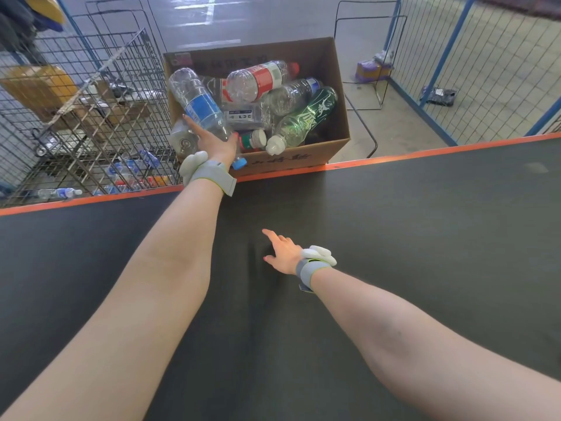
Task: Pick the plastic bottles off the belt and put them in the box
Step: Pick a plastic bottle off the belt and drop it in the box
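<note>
My left hand (214,143) reaches past the belt's far edge and grips a clear plastic bottle with a blue label (200,104) near its blue-capped neck, base pointing away, over the near left corner of the cardboard box (340,95). The box holds several bottles, among them a red-labelled one (261,79) and a green one (306,120). My right hand (282,252) hovers low over the dark belt (425,238), fingers stretched forward, holding nothing.
An orange rail (394,158) edges the belt's far side. A wire cage (85,117) with cartons and loose bottles stands left of the box. Blue mesh fencing (473,71) and wire frames stand at the right on the concrete floor.
</note>
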Action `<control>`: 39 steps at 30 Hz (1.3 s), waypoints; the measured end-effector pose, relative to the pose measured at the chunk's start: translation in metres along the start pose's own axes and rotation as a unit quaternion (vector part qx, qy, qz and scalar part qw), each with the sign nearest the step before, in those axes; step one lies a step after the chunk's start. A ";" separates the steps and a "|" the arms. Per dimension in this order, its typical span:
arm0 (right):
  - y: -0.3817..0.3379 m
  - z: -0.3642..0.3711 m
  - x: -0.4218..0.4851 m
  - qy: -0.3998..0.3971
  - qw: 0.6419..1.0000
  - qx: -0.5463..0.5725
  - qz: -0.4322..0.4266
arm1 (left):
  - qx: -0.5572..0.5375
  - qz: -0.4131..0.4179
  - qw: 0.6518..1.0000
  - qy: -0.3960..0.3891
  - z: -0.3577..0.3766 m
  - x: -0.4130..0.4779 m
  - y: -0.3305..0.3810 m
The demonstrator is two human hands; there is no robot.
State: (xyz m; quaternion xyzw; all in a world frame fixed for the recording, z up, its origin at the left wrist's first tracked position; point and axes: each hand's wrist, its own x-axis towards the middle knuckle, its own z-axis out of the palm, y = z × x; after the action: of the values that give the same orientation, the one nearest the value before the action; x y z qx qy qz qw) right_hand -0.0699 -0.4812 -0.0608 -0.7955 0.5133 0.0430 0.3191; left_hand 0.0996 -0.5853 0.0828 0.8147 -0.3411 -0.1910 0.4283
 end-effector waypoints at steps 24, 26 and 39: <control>0.005 -0.001 0.016 0.011 1.000 -0.004 0.006 | 0.032 -0.044 0.998 0.038 0.009 0.044 0.008; 0.003 -0.001 0.015 0.013 1.000 -0.001 0.004 | 0.043 -0.039 0.998 0.029 0.011 0.039 -0.002; 0.000 -0.004 0.010 0.016 1.000 -0.002 0.003 | 0.006 -0.048 0.999 0.016 0.014 0.046 -0.006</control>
State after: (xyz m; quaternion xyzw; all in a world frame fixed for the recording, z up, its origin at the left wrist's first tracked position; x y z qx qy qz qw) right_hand -0.0665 -0.4912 -0.0614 -0.7954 0.5207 0.0321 0.3085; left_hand 0.1252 -0.6239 0.0694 0.8354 -0.2963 -0.1964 0.4192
